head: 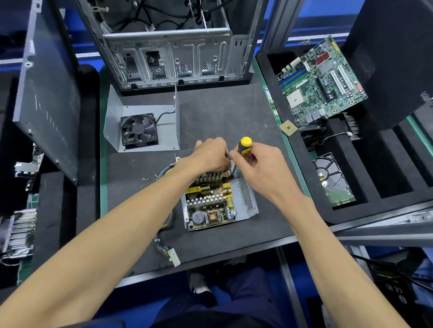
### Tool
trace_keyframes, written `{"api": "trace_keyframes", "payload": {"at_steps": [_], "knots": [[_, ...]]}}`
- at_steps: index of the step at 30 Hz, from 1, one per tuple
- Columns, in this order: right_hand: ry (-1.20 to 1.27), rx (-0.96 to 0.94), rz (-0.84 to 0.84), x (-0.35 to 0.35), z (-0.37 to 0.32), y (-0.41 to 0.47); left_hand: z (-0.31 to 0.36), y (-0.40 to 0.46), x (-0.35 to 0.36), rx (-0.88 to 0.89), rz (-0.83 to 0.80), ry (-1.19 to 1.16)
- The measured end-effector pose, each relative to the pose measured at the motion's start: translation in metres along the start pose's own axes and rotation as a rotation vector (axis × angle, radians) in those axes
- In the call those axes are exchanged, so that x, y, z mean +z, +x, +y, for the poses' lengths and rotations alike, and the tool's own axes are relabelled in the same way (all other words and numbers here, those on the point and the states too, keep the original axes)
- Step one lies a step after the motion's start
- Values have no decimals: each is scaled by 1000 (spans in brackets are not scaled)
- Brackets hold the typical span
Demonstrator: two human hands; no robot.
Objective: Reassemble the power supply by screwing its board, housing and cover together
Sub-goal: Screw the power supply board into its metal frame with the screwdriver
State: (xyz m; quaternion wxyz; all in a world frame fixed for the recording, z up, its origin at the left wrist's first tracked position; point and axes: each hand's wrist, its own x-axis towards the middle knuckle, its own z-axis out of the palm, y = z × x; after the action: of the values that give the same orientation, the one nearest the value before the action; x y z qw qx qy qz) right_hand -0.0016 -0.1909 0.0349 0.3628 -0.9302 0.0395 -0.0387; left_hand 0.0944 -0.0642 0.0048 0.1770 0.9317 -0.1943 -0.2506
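Wires in a striped bundle (164, 233) trail off the near left of the power supply and end in a white connector (173, 257) at about 7 o'clock from the unit. Just beyond, the power supply housing (248, 197), a pale metal tray with a perforated right wall, sits on the dark mat (233, 117) near the middle of the bench. In it lies the board (210, 204), crowded with finned heat sinks, a round capacitor, copper-wound coils and yellow-taped parts. At the housing's far edge, toward 12 o'clock, both hands meet. The left hand (211, 155) curls down over the far end of the board; what its fingers pinch cannot be made out. The right hand (258, 161) grips a screwdriver (242, 149) with a yellow and black handle, its shaft pointing down into the far right corner of the housing. A few loose screws (145, 179) lie on the mat at 9 o'clock from the hands. Farther off, at 11 o'clock, the cover (144, 117) rests open side up with a black fan (138, 130) mounted in it. Beyond that stands an empty computer case (176, 57), and at 2 o'clock a green motherboard (322, 81) lies in a black foam tray (388, 178).
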Motion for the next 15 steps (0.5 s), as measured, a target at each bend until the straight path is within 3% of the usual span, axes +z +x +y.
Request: {"api": "trace_keyframes", "payload": {"at_steps": [15], "knots": [[12,0,12,1,3,-1,0,-6,-5,28,3,3]]}}
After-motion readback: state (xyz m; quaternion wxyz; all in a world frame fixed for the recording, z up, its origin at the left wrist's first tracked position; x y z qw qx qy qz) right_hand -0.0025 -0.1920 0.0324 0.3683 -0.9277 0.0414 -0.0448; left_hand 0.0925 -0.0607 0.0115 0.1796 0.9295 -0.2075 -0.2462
